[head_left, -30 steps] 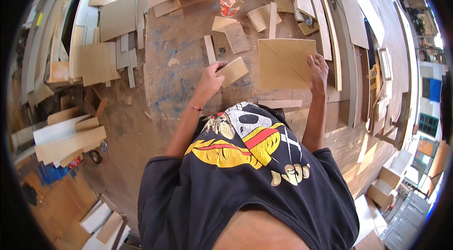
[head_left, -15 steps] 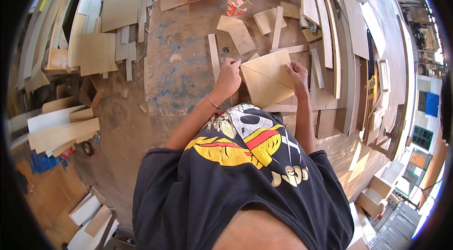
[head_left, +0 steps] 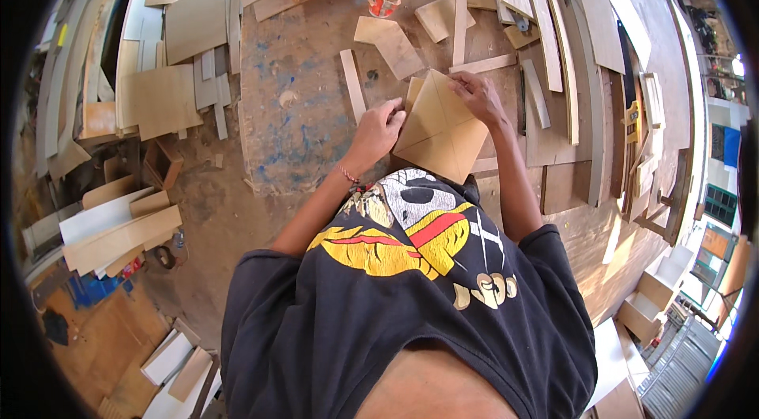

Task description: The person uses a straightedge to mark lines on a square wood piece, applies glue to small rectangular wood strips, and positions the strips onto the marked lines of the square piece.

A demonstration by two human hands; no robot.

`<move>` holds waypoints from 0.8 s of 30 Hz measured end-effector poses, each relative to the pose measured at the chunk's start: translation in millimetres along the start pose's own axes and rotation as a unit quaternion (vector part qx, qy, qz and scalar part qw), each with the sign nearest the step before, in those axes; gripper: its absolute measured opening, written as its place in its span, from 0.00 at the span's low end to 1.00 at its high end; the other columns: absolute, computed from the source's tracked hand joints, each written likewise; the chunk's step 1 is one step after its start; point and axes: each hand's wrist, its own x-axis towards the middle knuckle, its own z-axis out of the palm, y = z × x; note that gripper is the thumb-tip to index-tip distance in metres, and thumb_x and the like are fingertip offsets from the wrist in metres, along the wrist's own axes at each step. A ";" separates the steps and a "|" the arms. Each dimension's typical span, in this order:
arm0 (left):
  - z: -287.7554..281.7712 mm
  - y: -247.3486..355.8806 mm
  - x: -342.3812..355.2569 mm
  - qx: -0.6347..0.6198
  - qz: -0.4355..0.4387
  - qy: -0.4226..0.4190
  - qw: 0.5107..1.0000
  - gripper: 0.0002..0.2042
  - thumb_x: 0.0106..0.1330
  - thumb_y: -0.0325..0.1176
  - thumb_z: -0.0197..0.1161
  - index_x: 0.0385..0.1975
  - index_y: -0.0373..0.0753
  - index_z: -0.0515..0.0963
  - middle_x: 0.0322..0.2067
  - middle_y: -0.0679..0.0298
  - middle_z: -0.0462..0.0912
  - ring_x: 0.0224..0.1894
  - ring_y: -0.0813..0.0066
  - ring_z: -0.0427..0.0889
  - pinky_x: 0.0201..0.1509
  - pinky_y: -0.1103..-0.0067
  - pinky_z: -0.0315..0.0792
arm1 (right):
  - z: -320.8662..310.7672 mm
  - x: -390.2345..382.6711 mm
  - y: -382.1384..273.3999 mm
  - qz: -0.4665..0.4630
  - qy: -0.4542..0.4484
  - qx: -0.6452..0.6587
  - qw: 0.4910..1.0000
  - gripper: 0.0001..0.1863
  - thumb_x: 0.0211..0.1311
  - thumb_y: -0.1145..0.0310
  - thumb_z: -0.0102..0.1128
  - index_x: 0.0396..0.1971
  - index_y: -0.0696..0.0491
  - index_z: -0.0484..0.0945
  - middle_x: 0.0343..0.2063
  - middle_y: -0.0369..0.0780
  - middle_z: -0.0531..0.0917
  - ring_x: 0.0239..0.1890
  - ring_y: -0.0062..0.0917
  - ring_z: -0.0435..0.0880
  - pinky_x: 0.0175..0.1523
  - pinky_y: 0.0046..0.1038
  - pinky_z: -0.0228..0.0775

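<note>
The right hand [head_left: 479, 96] is closed on a board [head_left: 441, 128] near its top corner, upper centre of the frame — the left hand [head_left: 379, 133] is seen beside its left edge, grip unclear.

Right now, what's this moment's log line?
left hand: at left edge of cross-lined panel | right hand: holding panel near top corner | beyond: wood strip, red-white cup

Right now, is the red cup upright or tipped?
Upright: the cup stands on the table with its open mouth up and its side wall showing below the rim.
</note>
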 end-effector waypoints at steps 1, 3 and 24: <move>0.4 2.1 2.8 0.010 0.017 0.017 1.000 0.15 0.56 0.29 0.57 0.42 0.28 0.74 0.36 0.45 0.77 0.37 0.53 0.79 0.39 0.70 0.72 | -0.1 5.2 -4.7 -0.019 -0.011 -0.020 1.000 0.11 0.55 0.64 0.58 0.35 0.54 0.80 0.28 0.44 0.83 0.31 0.30 0.82 0.38 0.27 0.71; 1.0 1.4 10.5 0.065 0.037 0.022 0.997 0.16 0.54 0.31 0.61 0.41 0.28 0.75 0.36 0.45 0.78 0.37 0.51 0.78 0.39 0.69 0.72 | -1.7 16.0 -14.6 -0.059 -0.031 -0.062 0.996 0.11 0.54 0.64 0.58 0.35 0.53 0.81 0.29 0.45 0.82 0.32 0.33 0.82 0.39 0.29 0.71; 11.2 0.7 21.1 0.127 0.047 0.066 0.989 0.08 0.48 0.29 0.64 0.28 0.33 0.80 0.21 0.46 0.76 0.27 0.49 0.76 0.31 0.67 0.69 | 10.1 -51.0 13.3 0.186 0.157 -0.012 0.970 0.24 0.49 0.58 0.67 0.39 0.63 0.75 0.31 0.45 0.82 0.33 0.24 0.81 0.36 0.26 0.73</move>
